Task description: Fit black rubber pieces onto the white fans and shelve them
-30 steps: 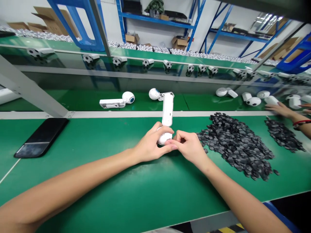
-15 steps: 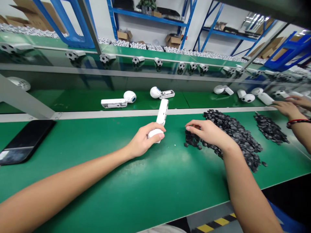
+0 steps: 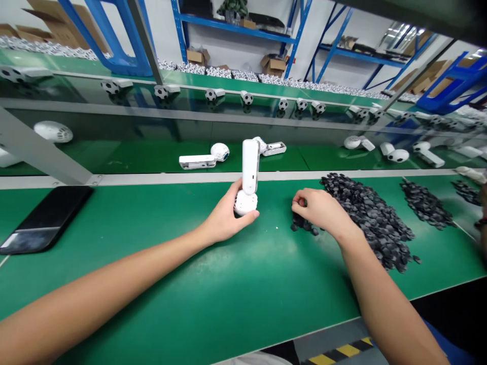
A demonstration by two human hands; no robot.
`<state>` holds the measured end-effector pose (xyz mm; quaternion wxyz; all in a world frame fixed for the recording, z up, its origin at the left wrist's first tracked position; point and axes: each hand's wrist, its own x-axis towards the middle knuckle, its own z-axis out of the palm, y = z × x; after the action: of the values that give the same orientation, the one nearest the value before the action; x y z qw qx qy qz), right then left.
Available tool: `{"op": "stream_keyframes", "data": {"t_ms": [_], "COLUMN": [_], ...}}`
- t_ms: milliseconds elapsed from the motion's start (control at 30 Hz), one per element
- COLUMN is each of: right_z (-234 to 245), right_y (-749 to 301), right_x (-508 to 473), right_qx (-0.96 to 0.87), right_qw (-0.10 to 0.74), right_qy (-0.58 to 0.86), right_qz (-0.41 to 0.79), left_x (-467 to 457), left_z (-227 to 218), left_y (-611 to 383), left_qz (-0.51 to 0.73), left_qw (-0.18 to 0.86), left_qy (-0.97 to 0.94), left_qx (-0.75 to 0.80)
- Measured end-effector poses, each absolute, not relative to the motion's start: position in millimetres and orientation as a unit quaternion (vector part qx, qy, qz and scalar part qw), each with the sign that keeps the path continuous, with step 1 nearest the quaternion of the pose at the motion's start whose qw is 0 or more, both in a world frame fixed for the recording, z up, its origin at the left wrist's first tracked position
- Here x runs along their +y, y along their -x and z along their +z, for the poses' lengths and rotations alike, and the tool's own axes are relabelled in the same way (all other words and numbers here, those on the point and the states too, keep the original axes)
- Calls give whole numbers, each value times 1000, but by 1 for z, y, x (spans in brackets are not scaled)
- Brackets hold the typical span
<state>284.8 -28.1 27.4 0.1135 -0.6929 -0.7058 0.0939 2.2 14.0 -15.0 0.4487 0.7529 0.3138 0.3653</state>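
My left hand (image 3: pixel 224 215) grips a white device (image 3: pixel 250 165) by its round, slotted head, thumb and fingers at its sides. The flat, oblong handle points away from me, with a small dark slot near the joint. On the right, my right hand (image 3: pixel 317 210) hovers over a small heap of black pieces (image 3: pixel 302 223), thumb and index finger brought together in a pinch. Whatever sits between those fingertips is hidden. Beside this hand spreads a larger pile of flat black pieces (image 3: pixel 365 218).
On the dark green conveyor (image 3: pixel 144 157) lie more white devices (image 3: pixel 198 161). A black phone (image 3: pixel 49 210) rests at the left of the green table (image 3: pixel 182 299). Another black pile (image 3: pixel 426 203) is farther right. A metal post (image 3: pixel 41 147) stands at left.
The white device has turned in my left hand and its handle now stands straighter. My right fingers have curled into a pinch. The co-worker's hands have moved away; the conveyor devices have shifted right.
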Motion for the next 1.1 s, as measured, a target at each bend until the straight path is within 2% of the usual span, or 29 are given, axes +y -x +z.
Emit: {"op": "stream_keyframes", "data": {"t_ms": [67, 167, 233, 400, 500, 833, 1100], "right_z": [25, 24, 22, 10, 5, -3, -9], "right_y": [-273, -249, -232, -205, -200, -207, -215], "right_x": [-29, -35, -41, -46, -46, -42, -38], "right_qx": [-685, -612, -564, -515, -511, -557, -641], "right_qw": [195, 310, 362, 467, 466, 381, 312], "right_qy": [681, 614, 560, 520, 527, 596, 633], "right_qz": [169, 391, 487, 496, 494, 435, 302], "left_x": [16, 18, 17, 14, 12, 11, 12], "left_z": [-15, -16, -17, -19, -20, -19, -27], "left_y": [-3, -4, -5, -5, -5, -4, -9], "left_qz": [361, 361, 359, 344, 337, 321, 290], "left_qw": [450, 464, 469, 452, 439, 405, 402], "left_qy": [-746, -742, -747, -775, -789, -820, -821], "left_qx": [332, 322, 306, 277, 266, 246, 283]}}
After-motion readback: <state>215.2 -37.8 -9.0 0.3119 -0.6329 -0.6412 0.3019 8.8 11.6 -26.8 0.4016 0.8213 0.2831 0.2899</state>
